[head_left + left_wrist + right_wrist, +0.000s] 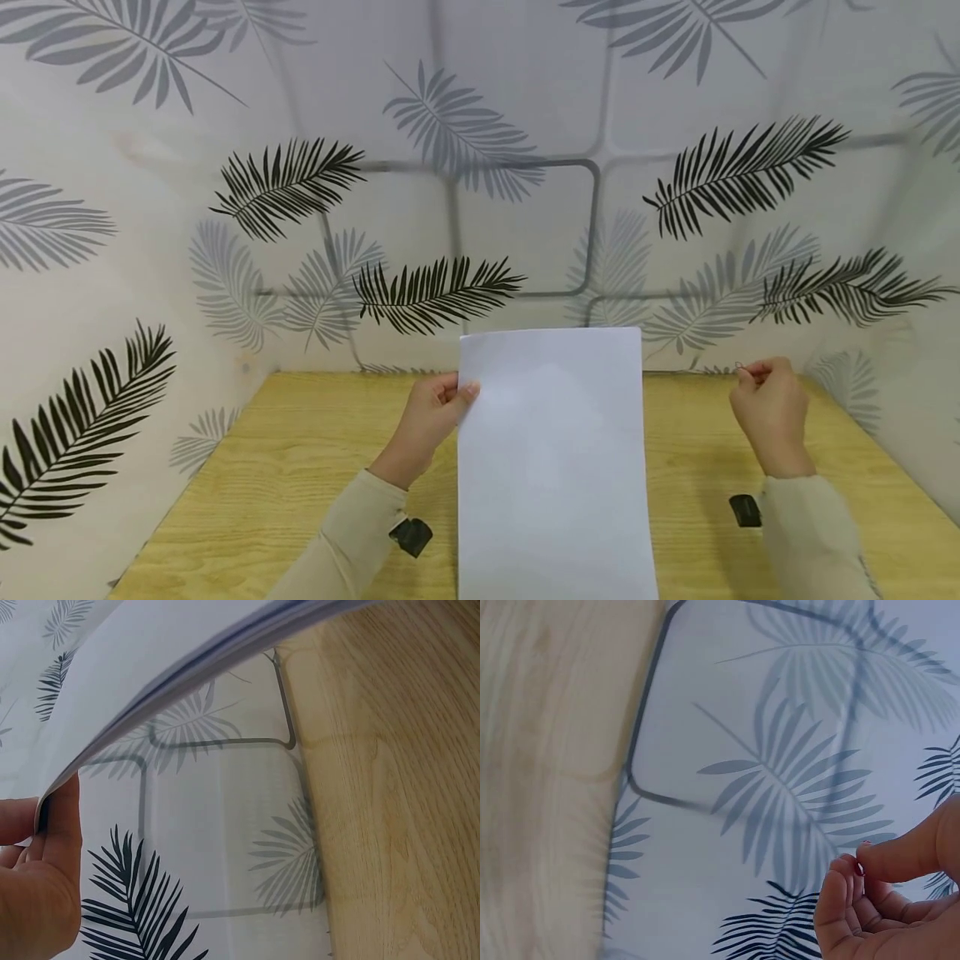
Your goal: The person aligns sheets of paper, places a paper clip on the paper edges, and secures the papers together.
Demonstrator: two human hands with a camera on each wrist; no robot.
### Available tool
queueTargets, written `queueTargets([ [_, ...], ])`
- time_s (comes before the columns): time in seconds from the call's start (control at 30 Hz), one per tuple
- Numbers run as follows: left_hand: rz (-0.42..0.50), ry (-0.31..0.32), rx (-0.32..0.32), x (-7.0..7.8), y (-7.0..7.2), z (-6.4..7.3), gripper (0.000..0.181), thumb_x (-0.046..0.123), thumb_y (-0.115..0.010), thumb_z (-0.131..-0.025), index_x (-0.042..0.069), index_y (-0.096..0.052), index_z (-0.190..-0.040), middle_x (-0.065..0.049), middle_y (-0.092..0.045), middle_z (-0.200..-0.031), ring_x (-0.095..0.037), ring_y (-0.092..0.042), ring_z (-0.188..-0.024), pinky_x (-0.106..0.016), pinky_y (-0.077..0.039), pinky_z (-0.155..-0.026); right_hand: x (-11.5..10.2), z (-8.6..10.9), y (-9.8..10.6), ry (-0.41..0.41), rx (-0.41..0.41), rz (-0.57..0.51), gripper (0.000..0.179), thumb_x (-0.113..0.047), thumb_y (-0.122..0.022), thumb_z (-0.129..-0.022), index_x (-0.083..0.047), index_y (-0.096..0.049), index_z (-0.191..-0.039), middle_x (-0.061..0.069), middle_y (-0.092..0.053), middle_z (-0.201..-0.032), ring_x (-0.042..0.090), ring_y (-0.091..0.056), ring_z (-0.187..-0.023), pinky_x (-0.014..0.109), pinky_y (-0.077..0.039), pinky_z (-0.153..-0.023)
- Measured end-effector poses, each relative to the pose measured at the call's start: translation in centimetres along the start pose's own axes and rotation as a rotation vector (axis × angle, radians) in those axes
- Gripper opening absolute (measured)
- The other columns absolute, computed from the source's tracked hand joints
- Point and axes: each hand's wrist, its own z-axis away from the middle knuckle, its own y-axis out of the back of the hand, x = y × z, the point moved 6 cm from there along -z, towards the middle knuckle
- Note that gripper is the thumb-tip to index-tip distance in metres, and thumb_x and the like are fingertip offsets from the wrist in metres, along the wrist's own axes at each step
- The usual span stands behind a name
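A stack of white paper sheets (551, 467) stands upright in the middle of the head view, its lower end beyond the frame. My left hand (427, 417) pinches its left edge near the top, thumb in front and fingers behind. Layered edges of the sheets (187, 664) show in the left wrist view. Off to the right and apart from the paper, my right hand (772, 412) is raised, pinching a tiny paper clip (860, 868) between thumb and fingertips. Only a reddish bit and a thin loop of the clip show; the fingers hide most of it.
A yellowish wood-grain table (300, 483) lies below both hands. Behind it and along both sides hang white sheets with a leaf print (442, 292), with a grid-like frame showing through. Small black wrist devices (412, 537) sit at both sleeves.
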Motion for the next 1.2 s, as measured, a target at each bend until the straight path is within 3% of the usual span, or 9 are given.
queueTargets([
  [0.07, -0.002, 0.004, 0.005, -0.1, 0.1, -0.1, 0.022, 0.006, -0.059, -0.095, -0.009, -0.066, -0.109, -0.011, -0.067, -0.080, -0.013, -0.059, -0.072, -0.027, -0.048, -0.065, -0.6, -0.1, 0.2, 0.010, 0.028, -0.022, 0.012, -0.002, -0.052, -0.092, 0.009, -0.054, -0.095, 0.024, -0.058, -0.082, 0.032, -0.054, -0.070, 0.039, -0.038, -0.065],
  [0.23, 0.006, 0.013, 0.000, -0.1, 0.0, 0.0, 0.023, 0.006, -0.059, -0.096, -0.008, -0.067, -0.111, -0.011, -0.068, -0.081, -0.013, -0.061, -0.073, -0.028, -0.049, -0.067, -2.0, -0.1, 0.9, 0.042, 0.105, -0.066, 0.012, -0.001, -0.055, -0.089, 0.009, -0.056, -0.096, 0.022, -0.059, -0.083, -0.007, -0.040, -0.061, 0.017, -0.033, -0.059],
  [0.33, 0.008, 0.014, -0.003, 0.0, -0.1, 0.0, 0.023, 0.006, -0.058, -0.096, -0.008, -0.066, -0.111, -0.010, -0.067, -0.080, -0.013, -0.060, -0.072, -0.028, -0.049, -0.066, -2.8, 0.1, 1.3, 0.060, 0.129, -0.084, 0.012, -0.001, -0.055, -0.091, 0.009, -0.056, -0.097, 0.022, -0.059, -0.084, -0.017, -0.032, -0.059, 0.011, -0.031, -0.059],
  [0.6, 0.015, -0.019, -0.010, 0.0, -0.3, 0.0, 0.023, 0.005, -0.059, -0.095, -0.011, -0.066, -0.110, -0.016, -0.069, -0.084, -0.012, -0.062, -0.073, -0.026, -0.050, -0.066, -4.9, 0.5, 2.1, 0.103, 0.181, -0.137, 0.013, -0.001, -0.057, -0.091, 0.009, -0.057, -0.098, 0.020, -0.059, -0.085, -0.016, -0.035, -0.064, 0.012, -0.033, -0.064],
  [0.9, 0.018, -0.009, -0.016, 0.0, -0.4, 0.1, 0.023, 0.005, -0.058, -0.096, -0.010, -0.066, -0.110, -0.015, -0.069, -0.084, -0.012, -0.062, -0.072, -0.027, -0.050, -0.066, -7.8, 1.2, 2.8, 0.146, 0.186, -0.199, 0.016, -0.005, -0.057, -0.094, 0.009, -0.058, -0.102, 0.019, -0.060, -0.090, -0.012, -0.039, -0.070, 0.013, -0.034, -0.068],
  [1.2, 0.011, -0.015, -0.005, 0.2, -0.5, 0.0, 0.022, 0.005, -0.060, -0.095, -0.010, -0.067, -0.109, -0.015, -0.069, -0.082, -0.012, -0.061, -0.071, -0.027, -0.049, -0.065, -10.6, 1.6, 3.4, 0.232, 0.234, -0.265, 0.013, -0.001, -0.060, -0.092, 0.010, -0.058, -0.097, 0.018, -0.060, -0.087, -0.012, -0.043, -0.072, 0.009, -0.036, -0.069],
])
